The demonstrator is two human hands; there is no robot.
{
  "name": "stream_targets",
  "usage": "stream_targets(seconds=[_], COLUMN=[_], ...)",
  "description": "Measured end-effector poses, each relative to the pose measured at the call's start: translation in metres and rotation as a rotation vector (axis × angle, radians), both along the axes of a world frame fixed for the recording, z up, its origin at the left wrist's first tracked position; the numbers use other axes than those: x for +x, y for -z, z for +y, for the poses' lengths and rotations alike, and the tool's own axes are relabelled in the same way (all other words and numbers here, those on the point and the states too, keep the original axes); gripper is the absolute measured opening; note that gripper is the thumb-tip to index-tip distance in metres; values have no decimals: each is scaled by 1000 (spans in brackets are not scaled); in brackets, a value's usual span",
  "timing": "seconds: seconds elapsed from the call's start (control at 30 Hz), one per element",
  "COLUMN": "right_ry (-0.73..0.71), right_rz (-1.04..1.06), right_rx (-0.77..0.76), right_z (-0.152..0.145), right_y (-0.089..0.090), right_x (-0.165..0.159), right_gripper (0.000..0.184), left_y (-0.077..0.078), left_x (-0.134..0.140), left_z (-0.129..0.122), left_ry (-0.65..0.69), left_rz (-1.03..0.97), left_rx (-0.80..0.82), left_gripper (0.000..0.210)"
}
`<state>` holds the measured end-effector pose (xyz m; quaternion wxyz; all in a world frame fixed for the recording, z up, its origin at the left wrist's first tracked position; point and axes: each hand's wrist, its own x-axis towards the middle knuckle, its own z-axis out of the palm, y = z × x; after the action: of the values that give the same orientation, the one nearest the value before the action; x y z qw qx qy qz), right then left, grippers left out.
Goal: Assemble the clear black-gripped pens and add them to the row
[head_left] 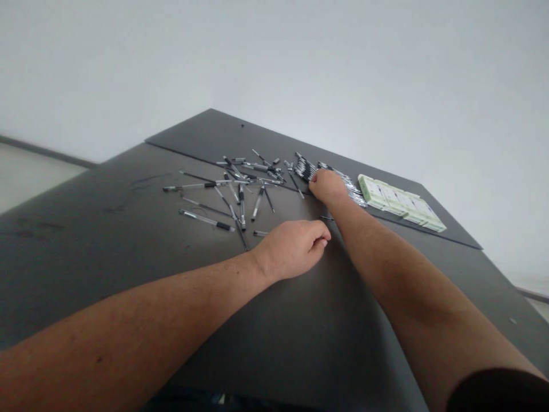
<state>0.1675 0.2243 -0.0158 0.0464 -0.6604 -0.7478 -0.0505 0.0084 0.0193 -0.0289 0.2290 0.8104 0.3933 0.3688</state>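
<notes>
Left hand [295, 249] curled closed, inside hidden. Right hand [329, 186] set by thin, shiny black-and-clear plastic pens [305, 170]; grip can't be told.

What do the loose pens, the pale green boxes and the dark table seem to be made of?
Loose pens: probably clear, shiny plastic, as the barrels look see-through; the black grips may be rubber.
Pale green boxes: likely smooth printed card, judging by the flat, marked panels.
Dark table: smooth with a dull sheen, perhaps laminate; I can't be sure.
</notes>
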Motion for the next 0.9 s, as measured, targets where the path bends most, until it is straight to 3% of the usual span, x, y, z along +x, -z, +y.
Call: stream_targets(seconds=[0.23, 0.43, 0.6, 0.77, 0.9], right_ry=[-31, -120, -166, -162, -244], right_rz=[7, -29, -5, 44, 214], right_rx=[58, -21, -8, 32, -33], right_z=[-11, -35, -37, -52, -95], right_y=[-9, -5, -1, -14, -29], right_x=[-6, -19, -21, -3, 28], right_gripper=[35, 42, 24, 23, 30], left_y=[0, 3, 4, 3, 2], left_x=[0, 1, 0, 0, -3], left_z=[1, 2, 3, 5, 7], left_ry=[14, 30, 15, -15, -53], left_rz=[-9, -17, -16, 23, 36], left_rx=[6, 36, 58, 68, 160], left_gripper=[21, 21, 20, 18, 23])
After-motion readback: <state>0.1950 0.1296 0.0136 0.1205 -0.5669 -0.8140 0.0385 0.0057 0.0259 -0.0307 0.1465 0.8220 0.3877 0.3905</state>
